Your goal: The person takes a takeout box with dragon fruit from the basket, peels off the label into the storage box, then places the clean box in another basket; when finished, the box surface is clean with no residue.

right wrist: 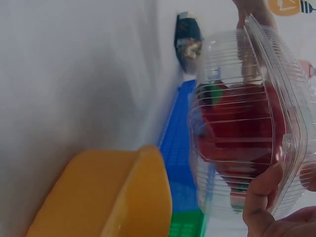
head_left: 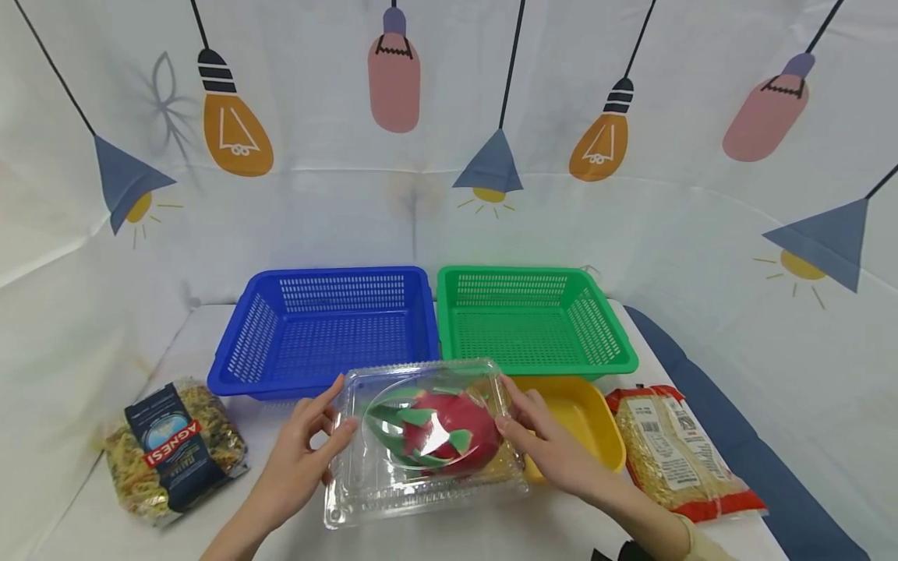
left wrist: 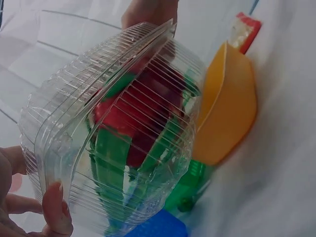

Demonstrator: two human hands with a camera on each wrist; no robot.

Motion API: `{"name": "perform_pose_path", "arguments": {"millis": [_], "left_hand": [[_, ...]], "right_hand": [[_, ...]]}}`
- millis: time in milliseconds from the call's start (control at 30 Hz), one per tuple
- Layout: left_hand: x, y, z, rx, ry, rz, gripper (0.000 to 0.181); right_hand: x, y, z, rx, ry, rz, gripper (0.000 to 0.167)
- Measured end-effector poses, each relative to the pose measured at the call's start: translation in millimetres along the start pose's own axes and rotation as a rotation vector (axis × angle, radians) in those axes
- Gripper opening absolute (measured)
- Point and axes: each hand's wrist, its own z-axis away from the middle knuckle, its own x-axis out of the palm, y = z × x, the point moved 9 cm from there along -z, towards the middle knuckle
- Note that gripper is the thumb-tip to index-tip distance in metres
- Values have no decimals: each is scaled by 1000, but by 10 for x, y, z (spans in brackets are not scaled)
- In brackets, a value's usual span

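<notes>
Left edge of tabletop (head_left: 266, 421): pasta bag (head_left: 175, 452), clear film with a dark blue AGNESI label, mixed-colour pieces inside; lies askew, lettering upside down to the wearer. Far left corner: blue basket (head_left: 344, 335), slotted walls, mesh floor in plain sight. In front of it, left hand (head_left: 305, 448), thumb and fingers pinching the left rim of a clear plastic box (head_left: 393, 499). Box is held up over the middle of the tabletop, toward the near edge; lid down. Inside, a dragon fruit (head_left: 456, 432), red with green scales (leafy end to the left). Right hand (head_left: 550, 444) pinches the box's right rim. Far edge, toward the right corner: green basket (head_left: 522, 335), same slotted make, just beside the blue one. Nearer, yellow tub (head_left: 585, 413), smooth-walled, partly behind box and hand. Right edge: red-ended bag (head_left: 677, 452), pale yellow bits inside, white printed label.
</notes>
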Motion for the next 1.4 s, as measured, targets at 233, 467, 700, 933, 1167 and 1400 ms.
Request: {"name": "perform_pose_path", "arguments": {"millis": [233,467,700,933,1167,1400], "left_hand": [[158,102,-105,-35,-39,24,63],[289,171,-216,-48,-55,47,61],[410,183,-361,-63,-72,28,61],[521,216,-503,-62,-81,43,60],[630,235,-679,-56,-82,83,59],[737,260,-851,-61,-78,79,58]], "right_hand": [[-211,21,71,3,28,-15,63],[-384,20,114,-48,58,-33,63],[-534,41,115,-55,108,-39,63],[-701,89,98,-15,155,9,63],[-852,127,30,6,156,42,64],[-994,145,-38,3,145,31,66]]}}
